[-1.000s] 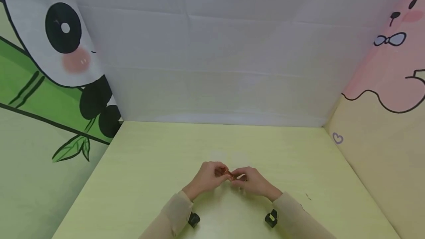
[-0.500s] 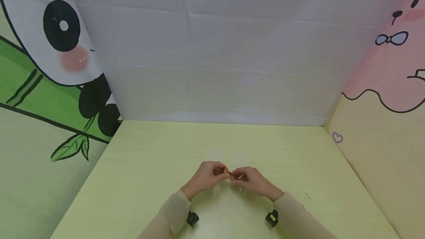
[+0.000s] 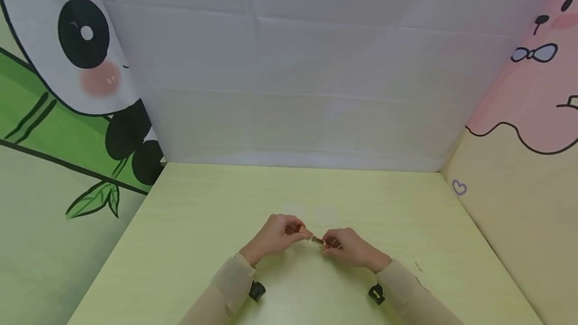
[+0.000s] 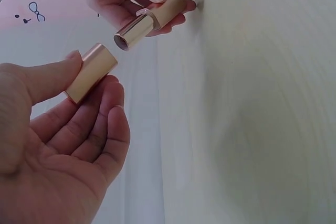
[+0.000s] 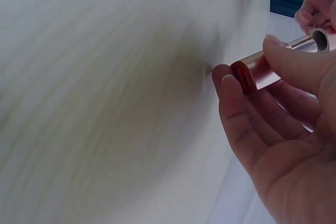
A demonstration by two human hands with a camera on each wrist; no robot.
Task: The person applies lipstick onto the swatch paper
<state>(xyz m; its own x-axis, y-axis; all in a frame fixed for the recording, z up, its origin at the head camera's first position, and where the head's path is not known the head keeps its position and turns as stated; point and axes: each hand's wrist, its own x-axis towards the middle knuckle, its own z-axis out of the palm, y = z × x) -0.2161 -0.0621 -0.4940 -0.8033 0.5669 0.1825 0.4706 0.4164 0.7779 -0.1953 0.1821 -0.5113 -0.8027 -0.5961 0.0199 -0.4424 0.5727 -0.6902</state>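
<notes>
A gold lipstick cap (image 4: pixel 92 73) is pinched between the thumb and fingers of my left hand (image 3: pixel 276 234). My right hand (image 3: pixel 352 248) holds the lipstick tube (image 4: pixel 167 10) by its base, the shiny inner sleeve pointing at the cap. Cap and tube are apart, with a small gap between them in the left wrist view. The sleeve's mouth looks dark, and I cannot tell how much of the lipstick inside shows. In the right wrist view the tube's base end (image 5: pixel 244 77) carries a dark red label. Both hands are held above the table.
The pale yellow table (image 3: pixel 203 214) spreads under both hands. A white sheet (image 3: pixel 293 89) stands behind it, with printed cartoon panels on the left and right. Two faint whitish patches (image 3: pixel 325 214) lie just beyond the hands.
The hands have drawn apart, left hand to the left and right hand slightly to the right. The cap has come off the tube, baring the shiny inner sleeve.
</notes>
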